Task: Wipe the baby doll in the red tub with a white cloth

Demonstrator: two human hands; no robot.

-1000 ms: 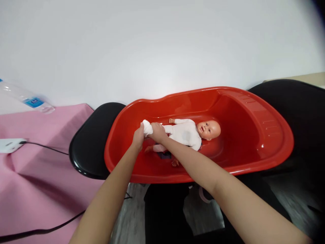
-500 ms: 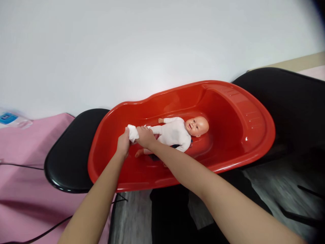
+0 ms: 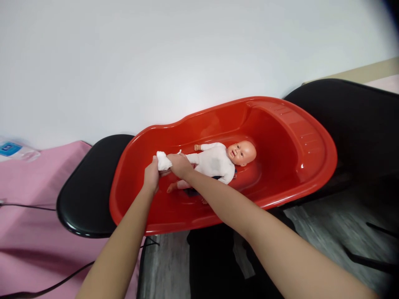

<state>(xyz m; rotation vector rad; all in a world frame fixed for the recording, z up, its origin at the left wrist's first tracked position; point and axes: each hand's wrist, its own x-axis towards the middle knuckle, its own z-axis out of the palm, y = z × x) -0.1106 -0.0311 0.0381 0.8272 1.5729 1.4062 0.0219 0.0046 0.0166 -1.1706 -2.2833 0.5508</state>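
Note:
A baby doll (image 3: pixel 213 161) in a white suit lies on its back in a red baby bathtub (image 3: pixel 280 195), its bald head to the right. Over the tub's left part, near the doll's legs, a bunched white cloth (image 3: pixel 163 161) is gripped between my two hands. My left hand (image 3: pixel 151 174) is closed around its left side. Closed on the right side of the cloth is my right hand (image 3: pixel 180 165), which hides part of one doll leg. The doll's other foot shows bare below my right hand.
Black seats (image 3: pixel 84 191) support the tub at left and right. Beyond the left seat, a pink cloth cover (image 3: pixel 34 232) carries a clear plastic bottle (image 3: pixel 18 150) with a blue label. A black cable (image 3: pixel 62 278) crosses the pink cover. A white wall (image 3: pixel 174 58) stands behind the tub.
The view has shifted slightly. Both hands keep hold of the white cloth, whose bunched shape has changed a little. The doll lies as before.

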